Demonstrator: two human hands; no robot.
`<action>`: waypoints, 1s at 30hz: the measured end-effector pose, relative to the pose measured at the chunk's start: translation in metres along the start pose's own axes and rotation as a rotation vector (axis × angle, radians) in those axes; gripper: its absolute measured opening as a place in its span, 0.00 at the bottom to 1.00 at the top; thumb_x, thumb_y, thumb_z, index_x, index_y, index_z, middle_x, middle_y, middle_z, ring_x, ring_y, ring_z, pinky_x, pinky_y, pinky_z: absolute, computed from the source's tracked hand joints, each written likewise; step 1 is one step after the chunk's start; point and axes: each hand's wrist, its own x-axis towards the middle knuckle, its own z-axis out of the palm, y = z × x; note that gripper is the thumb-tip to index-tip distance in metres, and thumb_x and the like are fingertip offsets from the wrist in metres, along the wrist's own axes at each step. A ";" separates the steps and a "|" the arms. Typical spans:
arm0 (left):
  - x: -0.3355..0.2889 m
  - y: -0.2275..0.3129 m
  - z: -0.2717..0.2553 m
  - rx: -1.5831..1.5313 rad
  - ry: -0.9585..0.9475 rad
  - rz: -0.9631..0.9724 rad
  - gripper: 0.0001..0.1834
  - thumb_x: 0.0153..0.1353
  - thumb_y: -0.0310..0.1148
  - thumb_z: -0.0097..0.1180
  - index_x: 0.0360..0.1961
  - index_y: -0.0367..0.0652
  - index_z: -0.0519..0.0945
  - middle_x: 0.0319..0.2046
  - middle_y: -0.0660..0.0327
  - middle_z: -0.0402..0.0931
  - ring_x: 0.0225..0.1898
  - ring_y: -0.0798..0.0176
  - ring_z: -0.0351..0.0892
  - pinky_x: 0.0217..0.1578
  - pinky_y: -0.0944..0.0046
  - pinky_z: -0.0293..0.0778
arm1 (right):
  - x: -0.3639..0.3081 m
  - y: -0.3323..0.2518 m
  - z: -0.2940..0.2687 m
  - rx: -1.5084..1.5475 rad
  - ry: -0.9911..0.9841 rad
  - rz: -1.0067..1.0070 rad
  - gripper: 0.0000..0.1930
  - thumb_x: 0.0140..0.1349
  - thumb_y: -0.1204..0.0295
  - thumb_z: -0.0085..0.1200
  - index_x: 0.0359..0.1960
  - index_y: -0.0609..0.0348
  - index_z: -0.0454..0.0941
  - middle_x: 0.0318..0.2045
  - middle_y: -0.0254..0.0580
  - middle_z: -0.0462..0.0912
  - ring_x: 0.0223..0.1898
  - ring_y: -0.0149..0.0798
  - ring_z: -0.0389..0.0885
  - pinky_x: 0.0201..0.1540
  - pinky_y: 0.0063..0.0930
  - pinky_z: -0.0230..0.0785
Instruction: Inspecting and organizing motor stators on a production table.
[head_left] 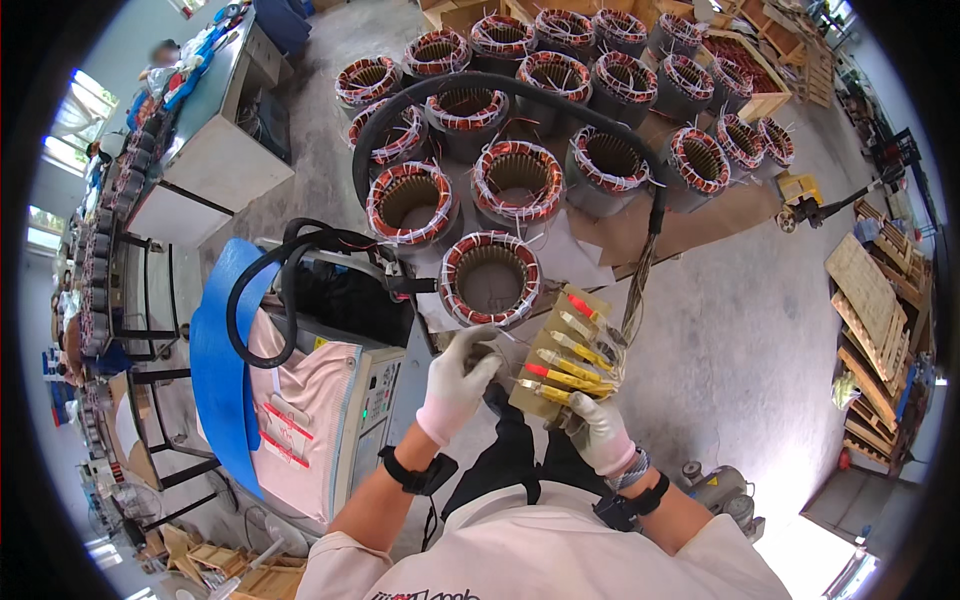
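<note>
The right hand (598,430) gripped a cardboard panel (562,352) of clips — fingers closed on it; the left hand (458,380) pinched wires beside a stator (490,278).

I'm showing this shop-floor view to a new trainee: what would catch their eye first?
First, the rows of motor stators with copper windings, spread over cardboard on the floor ahead. Nearer, the right hand holds a cardboard panel of yellow and red clips, while the left hand reaches toward the closest stator. A thick black cable arcs over the stators, and a tester machine under a blue cover stands at left.
</note>
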 end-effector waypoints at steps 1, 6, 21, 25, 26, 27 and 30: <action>-0.003 -0.003 -0.001 0.017 0.031 -0.003 0.15 0.65 0.23 0.57 0.53 0.33 0.77 0.37 0.62 0.81 0.36 0.73 0.79 0.38 0.69 0.78 | -0.001 -0.001 -0.001 -0.002 0.001 -0.009 0.27 0.67 0.67 0.61 0.66 0.59 0.68 0.54 0.42 0.81 0.47 0.36 0.84 0.39 0.32 0.82; -0.013 -0.005 0.002 -0.183 -0.465 -0.327 0.23 0.66 0.28 0.61 0.60 0.31 0.74 0.40 0.63 0.83 0.40 0.73 0.80 0.43 0.68 0.79 | -0.003 -0.002 -0.014 -0.164 -0.067 0.135 0.29 0.71 0.56 0.57 0.68 0.57 0.66 0.58 0.40 0.80 0.51 0.35 0.83 0.42 0.32 0.80; 0.001 -0.011 0.019 -0.289 -0.562 -0.427 0.25 0.68 0.36 0.62 0.61 0.34 0.75 0.46 0.61 0.83 0.43 0.71 0.80 0.47 0.68 0.77 | 0.078 -0.108 -0.067 -0.740 -0.293 0.198 0.30 0.60 0.64 0.64 0.61 0.66 0.71 0.53 0.40 0.80 0.54 0.31 0.76 0.60 0.27 0.69; 0.024 0.026 -0.010 0.005 -0.632 -0.539 0.20 0.67 0.36 0.61 0.55 0.36 0.80 0.39 0.62 0.84 0.38 0.72 0.81 0.39 0.70 0.77 | 0.089 -0.115 -0.063 -0.659 -0.340 0.294 0.35 0.58 0.65 0.66 0.65 0.68 0.66 0.55 0.41 0.77 0.56 0.31 0.75 0.63 0.28 0.67; 0.035 0.045 -0.020 0.150 -0.616 -0.599 0.17 0.67 0.35 0.60 0.52 0.36 0.82 0.36 0.62 0.84 0.34 0.73 0.80 0.34 0.71 0.77 | 0.091 -0.116 -0.065 -0.628 -0.346 0.283 0.36 0.58 0.66 0.66 0.65 0.68 0.65 0.56 0.41 0.77 0.56 0.31 0.74 0.64 0.28 0.66; 0.044 0.050 -0.034 0.218 -0.465 -0.565 0.16 0.65 0.32 0.57 0.50 0.34 0.83 0.35 0.61 0.84 0.32 0.73 0.80 0.32 0.71 0.76 | 0.092 -0.122 -0.056 -0.587 -0.363 0.296 0.37 0.57 0.68 0.66 0.66 0.69 0.64 0.57 0.42 0.76 0.58 0.31 0.73 0.65 0.29 0.65; 0.080 0.069 -0.026 0.174 -0.139 -0.284 0.17 0.66 0.28 0.53 0.52 0.31 0.80 0.30 0.65 0.81 0.28 0.75 0.77 0.29 0.72 0.73 | 0.096 -0.130 -0.050 -0.644 -0.398 0.331 0.38 0.56 0.70 0.67 0.67 0.68 0.63 0.59 0.42 0.75 0.60 0.32 0.73 0.67 0.30 0.63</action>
